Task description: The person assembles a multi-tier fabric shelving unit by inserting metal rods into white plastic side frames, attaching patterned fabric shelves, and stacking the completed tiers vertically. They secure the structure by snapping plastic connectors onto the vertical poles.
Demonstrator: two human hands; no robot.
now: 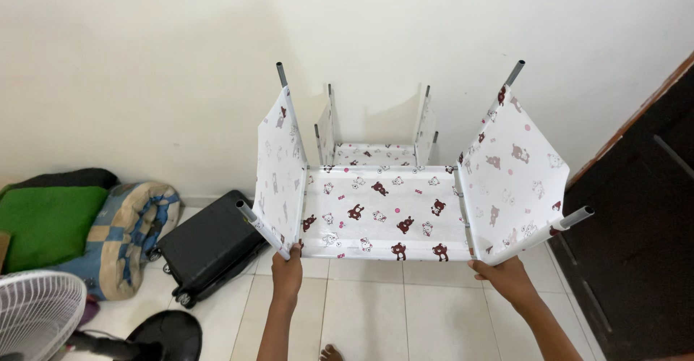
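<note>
1. Between both hands, held up off the floor (361, 310) near the wall (144, 57): a fabric rack (383, 213), white cloth with brown bear print stretched on grey poles.
2. Left hand (287, 271): grip closed on the rack's near left corner, where a grey pole (260, 227) slants out toward the camera.
3. Right hand (506, 278): grip closed on the near right corner, under the right side panel (513, 173); another pole end (575, 218) sticks out just beside it.
4. Rack shape: flat middle panel, left panel (280, 166) and right panel standing up from it, pole tips poking out at the top.
5. Behind it, a second, smaller rack section (376, 151) in the same print, close to the wall.
6. Left of the rack, on the floor: black suitcase (210, 245) lying flat, its wheels toward the camera.
7. Further left: blue-and-tan bundle (130, 224), green cushion (47, 220) against it.
8. Bottom left: white fan (32, 317) with black base (170, 336).
9. Right edge: dark wooden door (643, 224).
10. Bottom centre: a toe (331, 351) on the tiles.
</note>
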